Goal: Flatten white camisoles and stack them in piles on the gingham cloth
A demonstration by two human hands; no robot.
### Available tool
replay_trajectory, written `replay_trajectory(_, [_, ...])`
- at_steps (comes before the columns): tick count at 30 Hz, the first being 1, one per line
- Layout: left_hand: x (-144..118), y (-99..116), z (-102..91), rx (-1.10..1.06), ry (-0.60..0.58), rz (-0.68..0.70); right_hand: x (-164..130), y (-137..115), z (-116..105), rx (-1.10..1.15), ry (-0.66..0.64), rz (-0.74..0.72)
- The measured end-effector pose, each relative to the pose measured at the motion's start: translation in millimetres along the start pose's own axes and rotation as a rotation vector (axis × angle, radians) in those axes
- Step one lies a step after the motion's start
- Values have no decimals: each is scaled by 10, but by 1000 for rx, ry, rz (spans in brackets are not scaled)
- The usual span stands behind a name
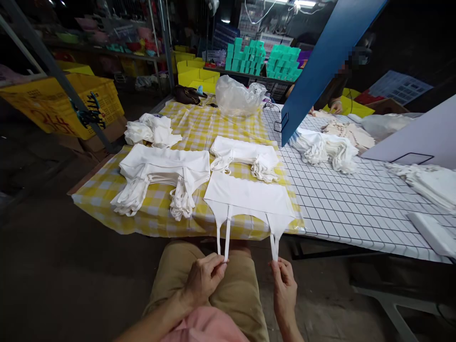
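A white strappy camisole lies flat at the table's front edge, its straps pointing towards me. My left hand pinches the left strap loop at its end, just off the edge. The right strap loop is pinched in my right hand. Both straps are drawn out straight. Left of this piece lies a thick stack of white camisoles with bunched straps. Behind it is a smaller camisole stack, its straps also facing me.
A yellow checked cloth covers this table, with a crumpled white fabric heap and a clear plastic bag on it. A blue panel slants up at right, near more white fabric stacks. Another person's hand shows behind.
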State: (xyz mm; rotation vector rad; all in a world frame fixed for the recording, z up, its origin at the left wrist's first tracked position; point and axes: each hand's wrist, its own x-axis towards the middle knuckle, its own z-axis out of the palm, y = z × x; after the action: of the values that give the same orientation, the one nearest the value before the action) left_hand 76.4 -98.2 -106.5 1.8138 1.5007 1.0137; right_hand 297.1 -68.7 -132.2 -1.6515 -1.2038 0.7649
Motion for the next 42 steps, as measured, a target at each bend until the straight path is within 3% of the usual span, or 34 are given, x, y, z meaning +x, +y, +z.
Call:
replay_trajectory(6, [70, -104, -111, 356, 134, 75, 99, 2, -32, 64, 163, 39])
replay_trajectory(11, [689, -119, -437, 504, 237, 56, 617, -326, -176, -86, 268, -126])
replay_trajectory(16, [1514, -3, -649, 663, 172, -241, 1498, -708, -161, -429, 205, -221])
replay_trajectory(21, [1923, -10, -615, 759, 128, -429, 2089, -798, 91, -585, 102, -197])
replay_trajectory(27, [2035, -197, -520, 722, 177, -493, 2202, -618, 252, -634, 199, -173])
replay_trajectory(35, [1981, -111, -646, 673, 28, -513, 2192, -477, 246, -345, 269, -200])
replay_trajectory(38, [1965, 60, -923, 570, 58, -451, 2170, -649, 220, -179, 337, -154])
replay_trajectory(40, [1921, 228, -1240, 486, 170, -333, 2159, -903, 127, -81, 360, -182])
replay_trajectory(42, [1802, 385, -1613, 412, 365, -173, 2160, -1180, -27, -21, 374, -272])
